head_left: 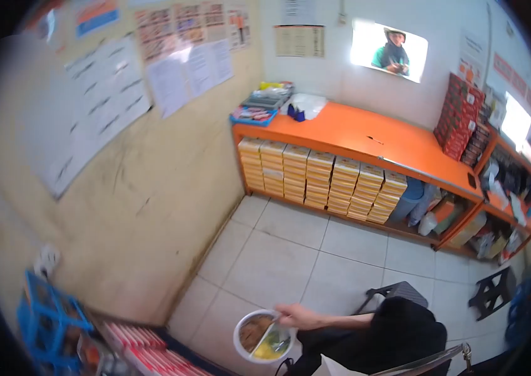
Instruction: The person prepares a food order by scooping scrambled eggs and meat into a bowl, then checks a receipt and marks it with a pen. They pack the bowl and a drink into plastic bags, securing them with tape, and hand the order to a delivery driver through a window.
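Observation:
A round white bowl (238, 338) is low in the view, in front of me. A white strip runs across its inside, with brown food on one side and yellow and green food on the other. From the right my right hand (293, 316) reaches over the bowl's far rim, its fingers closed there. The fingertips are small and blurred, and something clear shows just below them. A black sleeve or clothing (406, 338) covers the upper part of this arm. My left hand is out of sight.
An orange counter (347, 135) with stacked yellow-white boxes (322, 175) beneath runs along the far wall. Beyond a wall opening stands a person (394, 53). Dark stools (494, 293) are on the tiled floor. Red-white packs (137, 344) and a blue plastic rack (49, 319) are at lower left.

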Demonstrator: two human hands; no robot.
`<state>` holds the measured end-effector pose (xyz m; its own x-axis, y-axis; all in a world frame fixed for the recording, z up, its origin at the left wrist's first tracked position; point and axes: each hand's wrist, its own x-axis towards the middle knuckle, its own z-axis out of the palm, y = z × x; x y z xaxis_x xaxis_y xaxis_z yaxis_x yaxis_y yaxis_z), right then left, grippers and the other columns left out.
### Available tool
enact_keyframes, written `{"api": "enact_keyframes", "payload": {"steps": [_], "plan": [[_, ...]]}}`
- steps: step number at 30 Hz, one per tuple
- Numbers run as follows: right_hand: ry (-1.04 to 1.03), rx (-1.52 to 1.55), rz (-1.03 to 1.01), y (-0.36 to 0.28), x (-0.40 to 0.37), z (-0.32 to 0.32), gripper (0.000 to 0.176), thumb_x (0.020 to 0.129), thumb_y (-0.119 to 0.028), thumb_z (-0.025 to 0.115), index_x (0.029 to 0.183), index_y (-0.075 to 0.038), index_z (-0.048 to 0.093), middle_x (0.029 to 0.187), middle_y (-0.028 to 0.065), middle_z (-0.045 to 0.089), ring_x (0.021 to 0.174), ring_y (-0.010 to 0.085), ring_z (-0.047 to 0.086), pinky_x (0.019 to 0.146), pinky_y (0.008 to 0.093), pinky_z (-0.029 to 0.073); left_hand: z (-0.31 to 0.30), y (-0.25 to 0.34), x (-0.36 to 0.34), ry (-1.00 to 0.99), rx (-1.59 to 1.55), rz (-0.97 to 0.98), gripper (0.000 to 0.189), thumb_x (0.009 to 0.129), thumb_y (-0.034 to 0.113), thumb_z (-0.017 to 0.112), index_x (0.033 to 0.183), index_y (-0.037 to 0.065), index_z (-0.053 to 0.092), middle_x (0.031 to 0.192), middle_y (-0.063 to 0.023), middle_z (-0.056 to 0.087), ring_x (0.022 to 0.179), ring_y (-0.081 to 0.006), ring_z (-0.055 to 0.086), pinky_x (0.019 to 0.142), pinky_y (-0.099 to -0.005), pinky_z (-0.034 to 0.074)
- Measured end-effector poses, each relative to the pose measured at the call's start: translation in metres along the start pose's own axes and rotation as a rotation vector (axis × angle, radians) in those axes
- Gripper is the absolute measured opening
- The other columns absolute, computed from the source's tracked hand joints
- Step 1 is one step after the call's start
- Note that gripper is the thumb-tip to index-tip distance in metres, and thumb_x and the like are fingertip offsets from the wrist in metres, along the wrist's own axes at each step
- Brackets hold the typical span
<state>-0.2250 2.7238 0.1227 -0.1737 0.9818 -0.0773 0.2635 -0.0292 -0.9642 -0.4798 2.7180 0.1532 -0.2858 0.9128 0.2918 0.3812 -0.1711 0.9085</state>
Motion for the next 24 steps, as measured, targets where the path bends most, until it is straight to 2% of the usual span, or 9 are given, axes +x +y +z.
{"api": "enact_keyframes", "payload": {"steps": [5, 6, 7, 8, 12, 14, 18, 23, 24], "plan": [[0.845, -0.229, 0.236, 0.096, 0.03, -0.235, 0.019, 0.085, -0.021, 0.052, 0.085, -0.002, 0.052, 0.07, 0.0149, 0.058, 0.066, 0.0258, 0.059, 0.062, 0.0401, 0.047, 0.184, 0.03, 0.082, -0.358, -0.2, 0.155, 0.075, 0.058, 0.011, 0.084, 0.121, -0.003, 0.046, 0.111, -0.0129, 0.058, 0.099, -0.0211, 0.059, 0.087, -0.0337, 0.049], [1.03, -0.093, 0.235, 0.091, 0.041, -0.282, 0.018, 0.086, -0.019, 0.051, 0.081, -0.002, 0.051, 0.065, 0.0139, 0.057, 0.06, 0.0248, 0.058, 0.056, 0.038, 0.047, 0.217, 0.033, 0.096, -0.433, -0.253, 0.185, 0.076, 0.058, 0.011, 0.084, 0.122, -0.003, 0.046, 0.111, -0.013, 0.058, 0.099, -0.021, 0.059, 0.087, -0.0336, 0.049], [1.212, -0.216, 0.184, 0.122, 0.059, -0.334, 0.018, 0.087, -0.017, 0.05, 0.077, -0.002, 0.049, 0.061, 0.0105, 0.055, 0.057, 0.0206, 0.058, 0.052, 0.0356, 0.046, 0.254, 0.038, 0.113, -0.508, -0.312, 0.216, 0.076, 0.058, 0.011, 0.084, 0.122, -0.003, 0.046, 0.111, -0.013, 0.057, 0.099, -0.0208, 0.058, 0.087, -0.0335, 0.049], [1.293, 0.043, 0.178, 0.154, 0.075, -0.386, 0.019, 0.087, -0.017, 0.05, 0.075, -0.001, 0.047, 0.062, 0.0099, 0.054, 0.058, 0.0173, 0.057, 0.052, 0.0356, 0.046, 0.297, 0.044, 0.128, -0.585, -0.365, 0.223, 0.076, 0.057, 0.011, 0.084, 0.122, -0.003, 0.045, 0.112, -0.0131, 0.057, 0.099, -0.0207, 0.058, 0.087, -0.0334, 0.049], [1.81, -0.119, 0.092, 0.244, 0.132, -0.591, 0.023, 0.086, -0.019, 0.053, 0.075, -0.001, 0.046, 0.069, 0.0127, 0.056, 0.064, 0.0219, 0.056, 0.061, 0.0391, 0.045, 0.545, 0.11, 0.195, -0.836, -0.498, 0.151, 0.076, 0.055, 0.006, 0.081, 0.123, 0.002, 0.046, 0.111, -0.0075, 0.057, 0.102, -0.0185, 0.056, 0.093, -0.0329, 0.045], [2.015, -0.125, 0.195, 0.323, 0.138, -0.699, 0.023, 0.085, -0.021, 0.055, 0.077, 0.0, 0.048, 0.074, 0.0158, 0.059, 0.069, 0.0284, 0.057, 0.067, 0.0411, 0.044, 0.693, 0.104, 0.22, -0.963, -0.588, 0.22, 0.073, 0.056, 0.005, 0.081, 0.121, 0.001, 0.048, 0.11, -0.007, 0.057, 0.102, -0.0183, 0.056, 0.093, -0.0326, 0.044], [2.353, -0.002, 0.43, 0.35, 0.12, -0.839, 0.033, 0.085, -0.033, 0.052, 0.079, 0.0, 0.05, 0.079, 0.0204, 0.061, 0.077, 0.0366, 0.059, 0.072, 0.0462, 0.044, 0.953, 0.14, 0.242, -1.034, -0.682, 0.372, 0.059, 0.062, 0.004, 0.078, 0.115, 0.001, 0.053, 0.109, -0.0072, 0.059, 0.101, -0.0184, 0.057, 0.09, -0.0337, 0.045], [2.479, -0.226, 0.623, 0.412, 0.081, -0.969, 0.039, 0.083, -0.036, 0.048, 0.084, 0.002, 0.053, 0.088, 0.0242, 0.061, 0.084, 0.0411, 0.059, 0.076, 0.0485, 0.044, 1.213, 0.161, 0.241, -0.921, -0.513, 0.55, 0.06, 0.062, 0.011, 0.081, 0.114, 0.0, 0.053, 0.106, -0.009, 0.061, 0.098, -0.0203, 0.059, 0.088, -0.0345, 0.046], [2.42, -0.24, 0.693, 0.423, 0.076, -0.986, 0.036, 0.083, -0.033, 0.048, 0.085, 0.002, 0.051, 0.087, 0.0233, 0.061, 0.081, 0.0409, 0.059, 0.077, 0.049, 0.043, 1.251, 0.17, 0.24, -0.953, -0.509, 0.482, 0.062, 0.062, 0.013, 0.081, 0.115, 0.0, 0.052, 0.108, -0.01, 0.059, 0.1, -0.0207, 0.058, 0.088, -0.035, 0.046]]}}
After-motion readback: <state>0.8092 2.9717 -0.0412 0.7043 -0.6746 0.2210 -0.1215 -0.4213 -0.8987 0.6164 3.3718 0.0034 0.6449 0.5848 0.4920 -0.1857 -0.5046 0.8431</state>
